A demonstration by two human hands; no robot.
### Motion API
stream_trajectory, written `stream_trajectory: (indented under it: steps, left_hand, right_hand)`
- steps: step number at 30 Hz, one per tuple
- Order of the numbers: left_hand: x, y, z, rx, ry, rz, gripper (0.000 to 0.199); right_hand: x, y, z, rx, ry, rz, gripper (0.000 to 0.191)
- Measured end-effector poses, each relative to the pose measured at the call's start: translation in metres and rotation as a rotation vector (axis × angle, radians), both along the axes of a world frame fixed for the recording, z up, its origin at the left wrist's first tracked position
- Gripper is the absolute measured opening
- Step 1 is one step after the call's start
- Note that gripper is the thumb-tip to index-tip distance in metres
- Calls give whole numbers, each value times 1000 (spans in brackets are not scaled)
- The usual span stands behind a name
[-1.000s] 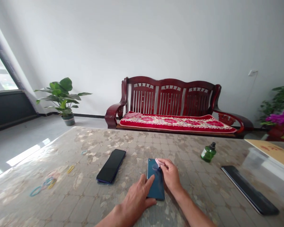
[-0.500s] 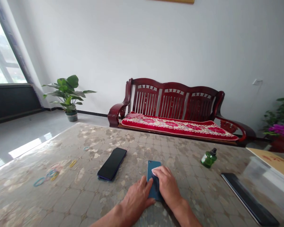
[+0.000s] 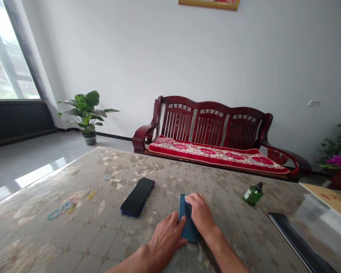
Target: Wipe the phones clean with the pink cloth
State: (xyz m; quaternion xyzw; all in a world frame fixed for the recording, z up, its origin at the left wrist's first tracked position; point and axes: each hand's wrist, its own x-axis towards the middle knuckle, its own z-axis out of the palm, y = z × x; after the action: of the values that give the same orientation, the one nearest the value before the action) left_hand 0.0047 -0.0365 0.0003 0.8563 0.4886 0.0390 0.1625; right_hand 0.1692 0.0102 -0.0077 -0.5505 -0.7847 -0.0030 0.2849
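A blue phone point(image 3: 191, 228) lies back up on the patterned table cover point(image 3: 102, 235). My left hand point(image 3: 167, 233) grips its left edge near the lower half, thumb and fingers against the side. Pressed on the upper part of the phone, my right hand point(image 3: 199, 212) has its fingers together on a small white piece, perhaps a cloth, mostly hidden under the fingertips. Left of my hands rests a stack of phones point(image 3: 138, 197) with a black screen on top. A green bottle point(image 3: 253, 194) with a black cap stands to the right.
Coloured rubber bands point(image 3: 64, 209) lie at the left. At the right are a long dark phone-like object point(image 3: 298, 240) and a clear plastic box point(image 3: 319, 212) under a tan sheet point(image 3: 328, 197). Beyond the table stands a red wooden bench point(image 3: 210, 129).
My right hand has shifted up toward the phone's top edge with the white piece. My left hand keeps its hold. The view has shifted slightly.
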Motion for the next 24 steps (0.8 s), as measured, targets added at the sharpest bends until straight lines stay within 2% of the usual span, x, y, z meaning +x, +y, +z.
stream_trajectory:
  steps: [5,10,14,19,24]
  left_hand:
    - [-6,-2,6,44,-28,25,47]
    - [-10,0,18,58,-27,30,46]
    - [5,-3,23,107,54,122,53]
    - [30,-5,23,206,222,142,64]
    - [50,-3,21,237,311,183,52]
  right_hand:
    - [5,-15,2,-86,91,50,35]
    - [14,-14,-5,-172,440,-93,33]
    - [19,-6,-14,-229,706,-138,30]
    - [17,-6,-23,-225,871,-133,29]
    - [15,-9,-24,-248,996,-133,34]
